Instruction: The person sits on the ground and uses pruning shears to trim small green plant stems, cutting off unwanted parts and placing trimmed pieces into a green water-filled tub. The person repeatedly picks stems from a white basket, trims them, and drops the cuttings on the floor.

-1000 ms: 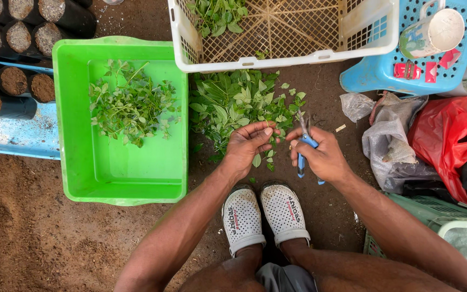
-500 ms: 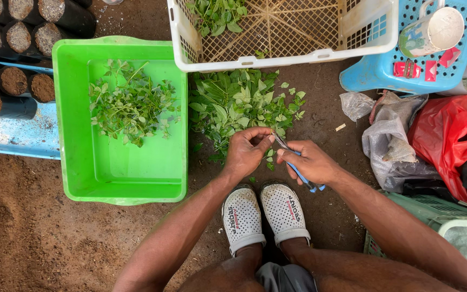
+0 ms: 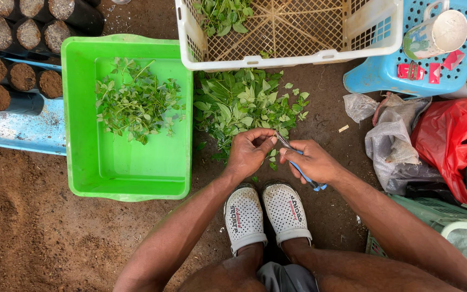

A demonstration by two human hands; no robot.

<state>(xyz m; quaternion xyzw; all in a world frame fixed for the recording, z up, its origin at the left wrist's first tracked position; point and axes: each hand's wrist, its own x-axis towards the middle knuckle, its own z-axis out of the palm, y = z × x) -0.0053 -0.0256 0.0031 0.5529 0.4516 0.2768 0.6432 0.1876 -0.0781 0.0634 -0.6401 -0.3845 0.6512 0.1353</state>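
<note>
Sprig (image 3: 270, 153) btwn left hand (image 3: 248, 153) & scissors (image 3: 298, 164).

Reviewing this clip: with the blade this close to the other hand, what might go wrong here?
The blue-handled cutter in the right hand points at the left hand fingertips pinching a small sprig; a slip might nick them. Trimmed bits may drop onto the soil by the white shoes, missing the green tub.

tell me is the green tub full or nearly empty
Mostly empty. The green tub holds one loose pile of leafy cuttings at its far end; bare green floor shows across the rest.
</note>
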